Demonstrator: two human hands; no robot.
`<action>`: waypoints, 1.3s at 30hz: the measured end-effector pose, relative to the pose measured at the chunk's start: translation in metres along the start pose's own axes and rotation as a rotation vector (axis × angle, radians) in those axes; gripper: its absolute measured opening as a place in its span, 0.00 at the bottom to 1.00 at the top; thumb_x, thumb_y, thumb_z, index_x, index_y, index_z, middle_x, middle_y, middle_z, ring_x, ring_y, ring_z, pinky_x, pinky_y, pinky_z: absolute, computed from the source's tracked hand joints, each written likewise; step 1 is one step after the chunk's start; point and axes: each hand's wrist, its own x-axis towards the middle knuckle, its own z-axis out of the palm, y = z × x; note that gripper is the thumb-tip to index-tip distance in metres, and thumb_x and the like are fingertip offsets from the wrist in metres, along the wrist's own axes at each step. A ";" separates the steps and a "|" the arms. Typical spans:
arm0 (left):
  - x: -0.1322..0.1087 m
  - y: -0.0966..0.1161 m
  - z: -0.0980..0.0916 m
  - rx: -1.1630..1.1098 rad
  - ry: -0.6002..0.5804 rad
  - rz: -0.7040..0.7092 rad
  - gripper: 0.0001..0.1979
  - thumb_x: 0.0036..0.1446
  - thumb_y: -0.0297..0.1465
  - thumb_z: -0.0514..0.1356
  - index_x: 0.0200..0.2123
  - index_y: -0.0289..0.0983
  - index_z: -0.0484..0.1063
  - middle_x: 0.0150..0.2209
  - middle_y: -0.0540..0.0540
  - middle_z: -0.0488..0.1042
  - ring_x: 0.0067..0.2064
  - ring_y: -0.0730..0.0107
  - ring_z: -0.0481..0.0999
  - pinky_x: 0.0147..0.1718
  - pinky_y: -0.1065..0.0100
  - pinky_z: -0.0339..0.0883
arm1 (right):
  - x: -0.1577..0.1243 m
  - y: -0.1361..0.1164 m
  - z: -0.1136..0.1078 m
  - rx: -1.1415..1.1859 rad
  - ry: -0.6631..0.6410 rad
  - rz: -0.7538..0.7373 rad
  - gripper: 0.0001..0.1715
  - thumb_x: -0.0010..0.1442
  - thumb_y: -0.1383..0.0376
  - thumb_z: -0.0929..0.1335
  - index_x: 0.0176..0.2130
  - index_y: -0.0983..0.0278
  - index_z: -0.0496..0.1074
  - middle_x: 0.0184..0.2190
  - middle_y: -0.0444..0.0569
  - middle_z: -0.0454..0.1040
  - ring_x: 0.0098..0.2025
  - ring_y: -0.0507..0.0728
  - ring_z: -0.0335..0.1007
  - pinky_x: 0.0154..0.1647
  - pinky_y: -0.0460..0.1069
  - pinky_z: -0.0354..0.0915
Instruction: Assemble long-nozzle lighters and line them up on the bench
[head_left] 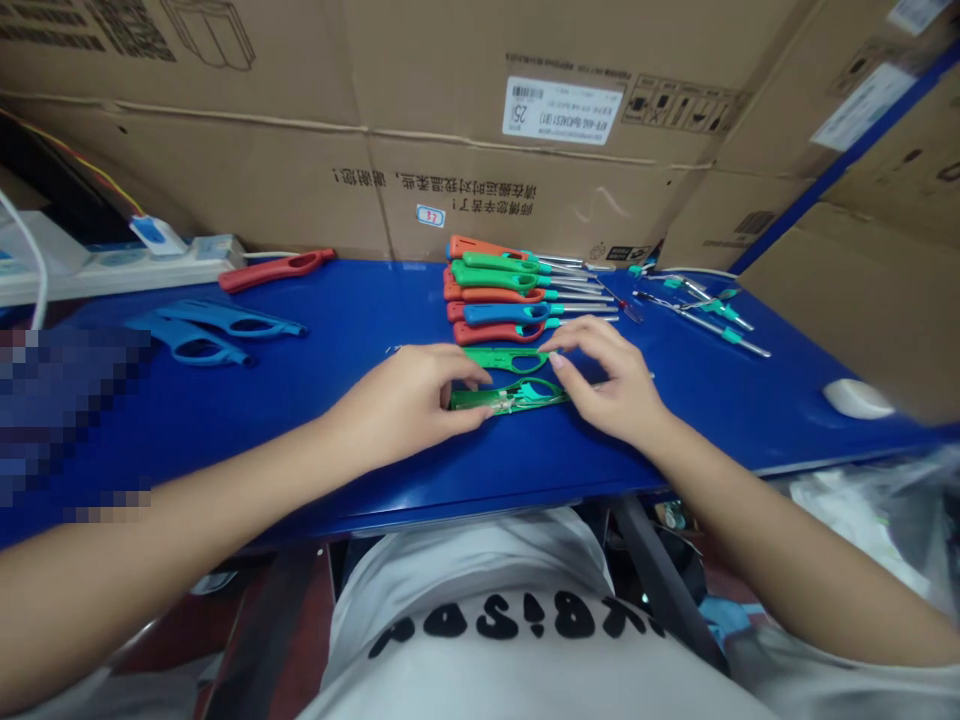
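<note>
In front of me on the blue table lies an open green gas lighter (517,398), its inner parts and teal trigger showing. My left hand (424,395) curls round its left end, thumb on the near edge and fingers on the far side. Just beyond it is a loose green handle half (506,358). At that half's right tip, my right hand (611,385) has thumb and index finger pinched close together. A metal tube from the open lighter runs under the right hand, mostly hidden. Behind both pieces sits a stack of red, blue, orange and green lighters (495,290).
Metal tubes with teal triggers (709,305) lie at the right, near a white rounded object (857,398). Blue handle halves (217,330) and a red one (276,270) lie left, by a white power strip (120,275). Cardboard (442,130) walls the back.
</note>
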 end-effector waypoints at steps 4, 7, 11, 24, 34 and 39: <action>-0.003 0.000 0.007 0.111 -0.045 0.215 0.17 0.64 0.36 0.62 0.54 0.39 0.75 0.53 0.42 0.77 0.55 0.56 0.74 0.54 0.59 0.69 | -0.010 0.014 -0.024 -0.137 -0.059 0.036 0.05 0.66 0.63 0.67 0.41 0.58 0.75 0.40 0.50 0.79 0.45 0.62 0.74 0.51 0.61 0.66; -0.005 0.000 0.017 0.221 -0.087 0.275 0.20 0.68 0.35 0.58 0.61 0.39 0.69 0.58 0.39 0.73 0.59 0.51 0.71 0.57 0.53 0.67 | -0.021 0.028 -0.038 -0.159 -0.163 0.057 0.06 0.66 0.61 0.69 0.41 0.58 0.76 0.40 0.50 0.80 0.45 0.63 0.74 0.51 0.62 0.65; -0.005 0.000 0.025 0.292 -0.098 0.292 0.19 0.71 0.31 0.52 0.62 0.39 0.67 0.59 0.38 0.71 0.59 0.50 0.71 0.56 0.50 0.67 | -0.030 0.037 -0.043 -0.101 -0.280 0.035 0.08 0.66 0.59 0.70 0.44 0.57 0.78 0.41 0.50 0.81 0.46 0.62 0.74 0.51 0.61 0.66; -0.005 -0.002 0.028 0.248 -0.108 0.293 0.20 0.70 0.26 0.49 0.60 0.42 0.71 0.57 0.38 0.71 0.57 0.53 0.70 0.56 0.50 0.68 | -0.029 0.031 -0.038 -0.082 -0.286 -0.008 0.10 0.68 0.59 0.69 0.38 0.56 0.81 0.37 0.48 0.81 0.42 0.60 0.74 0.47 0.59 0.65; -0.003 -0.004 0.028 0.233 -0.111 0.310 0.21 0.71 0.26 0.49 0.62 0.39 0.71 0.56 0.36 0.71 0.57 0.52 0.70 0.57 0.49 0.69 | -0.033 0.019 -0.032 -0.289 -0.289 -0.091 0.12 0.67 0.62 0.68 0.50 0.58 0.77 0.45 0.52 0.79 0.46 0.62 0.73 0.48 0.61 0.62; -0.004 -0.007 0.029 0.145 -0.075 0.318 0.19 0.71 0.27 0.49 0.60 0.40 0.72 0.56 0.38 0.72 0.57 0.54 0.71 0.57 0.52 0.69 | -0.022 0.015 -0.027 -0.292 -0.263 -0.100 0.13 0.68 0.66 0.66 0.50 0.57 0.76 0.49 0.52 0.77 0.51 0.63 0.71 0.51 0.62 0.63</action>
